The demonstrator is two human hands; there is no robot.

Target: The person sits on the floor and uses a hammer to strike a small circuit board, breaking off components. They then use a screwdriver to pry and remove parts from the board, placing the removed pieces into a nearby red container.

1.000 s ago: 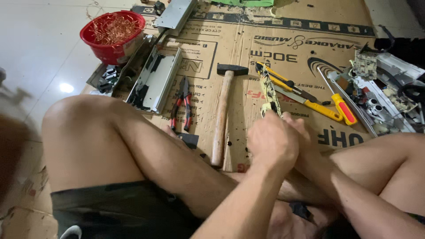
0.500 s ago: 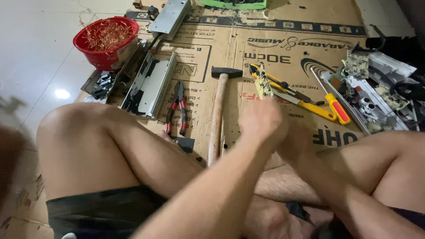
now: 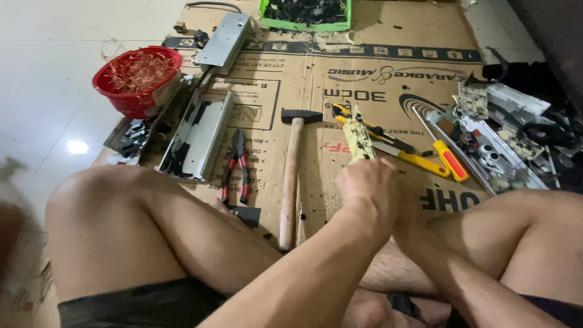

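The left hand (image 3: 370, 188) is closed in a fist around the lower end of a narrow, yellowish circuit board (image 3: 358, 136), its grip clamped on the board. The board stands nearly upright out of the top of that fist, tilted slightly away, its upper end over the cardboard sheet (image 3: 376, 67) that covers the floor. The right hand (image 3: 408, 209) sits just behind and to the right of the left one, mostly hidden by it; whether its grip is closed on the board or on anything else cannot be told.

Both hands hang above the cardboard between the person's 2 bare, bent knees. Just to the left of the fist lies a hammer (image 3: 291, 176) with a wooden handle, its head pointing away from the person. Further left lie red-handled pliers (image 3: 235, 167) and an opened grey metal casing (image 3: 197, 136). To the right of the board lie 2 yellow-handled tools (image 3: 425, 161), close beside each other. A red basket (image 3: 138, 80) of copper wire stands at the far left edge of the cardboard, and a pile of dismantled electronics (image 3: 504, 140) lies at the right. A green tray (image 3: 305, 15) of dark parts sits at the far end.
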